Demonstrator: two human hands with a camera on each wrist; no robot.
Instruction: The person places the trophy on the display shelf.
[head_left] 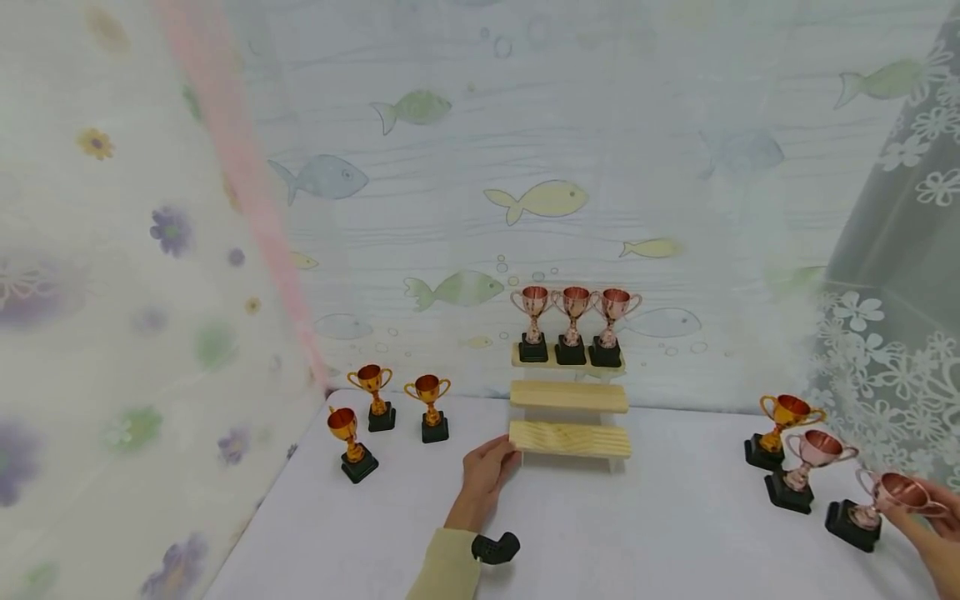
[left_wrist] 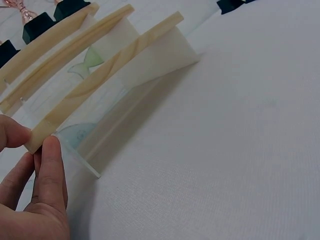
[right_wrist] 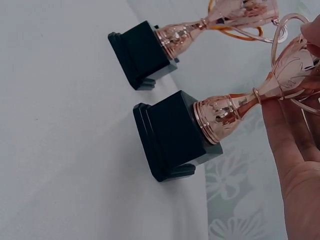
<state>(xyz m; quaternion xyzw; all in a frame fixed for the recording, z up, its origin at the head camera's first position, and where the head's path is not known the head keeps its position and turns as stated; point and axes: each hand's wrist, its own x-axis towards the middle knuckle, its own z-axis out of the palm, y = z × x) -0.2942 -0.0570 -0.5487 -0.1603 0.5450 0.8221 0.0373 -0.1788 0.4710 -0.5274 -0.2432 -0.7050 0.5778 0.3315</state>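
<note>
Head view shows your left hand [head_left: 486, 473] pinching the left end of the wooden-stepped stand [head_left: 570, 439], near the table [head_left: 690, 517]'s back edge. Your right hand [head_left: 933, 525] grips the cup of a rose-gold trophy [right_wrist: 217, 119] by the table's right edge, beside a second rose trophy [head_left: 799, 477]; whether its base touches down, you can't tell. Best to lift straight, clear that neighbour, and steady the stand lightly.

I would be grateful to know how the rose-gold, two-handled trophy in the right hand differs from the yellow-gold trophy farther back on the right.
The rose-gold trophy has a pinkish sheen, the yellow-gold trophy an amber one. The right hand grips the rose-gold trophy, while no hand touches the yellow-gold trophy. Both have a black base.
</note>
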